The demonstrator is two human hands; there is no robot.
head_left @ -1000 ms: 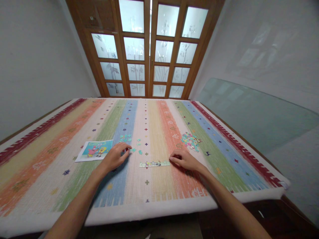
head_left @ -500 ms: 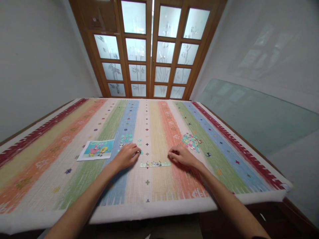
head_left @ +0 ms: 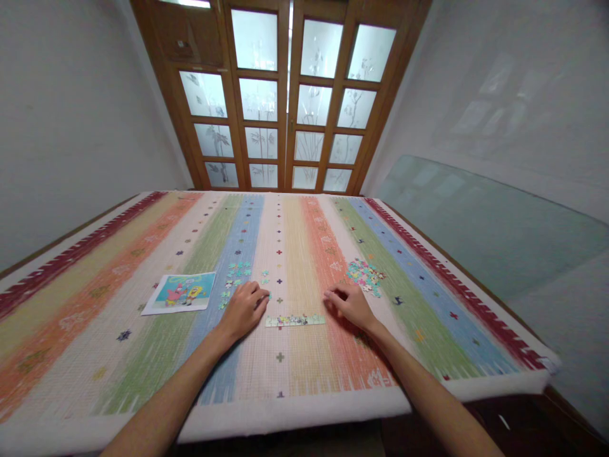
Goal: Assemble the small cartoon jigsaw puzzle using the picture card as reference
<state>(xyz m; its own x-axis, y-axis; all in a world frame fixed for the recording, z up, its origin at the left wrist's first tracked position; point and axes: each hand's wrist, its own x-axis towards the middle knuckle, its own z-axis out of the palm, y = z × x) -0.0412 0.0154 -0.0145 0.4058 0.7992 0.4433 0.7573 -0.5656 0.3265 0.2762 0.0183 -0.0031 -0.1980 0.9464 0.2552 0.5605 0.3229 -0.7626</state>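
My left hand (head_left: 245, 311) is closed, fingers bent together, palm down on the tablecloth. A small teal jigsaw piece (head_left: 270, 296) shows at its fingertips. My right hand (head_left: 349, 304) is curled with thumb and forefinger drawn together; whatever is between them, if anything, is too small to see. Between and just below the hands lies a joined strip of jigsaw pieces (head_left: 295, 321). Loose teal pieces (head_left: 239, 269) lie in rows beyond my left hand, a few partly covered by it. Past my right hand is a mixed heap of jigsaw pieces (head_left: 366, 274).
A cartoon picture sheet (head_left: 183, 293) lies flat left of my left hand. The striped tablecloth (head_left: 304, 235) covers a wide table, its white front edge (head_left: 295, 416) near me. A glass panel (head_left: 476, 209) leans on the right wall, and wooden doors (head_left: 288, 127) stand beyond.
The view has tilted slightly, so the table sits a little lower. My right hand's thumb and forefinger have shifted slightly; my left hand stays by the same teal piece.
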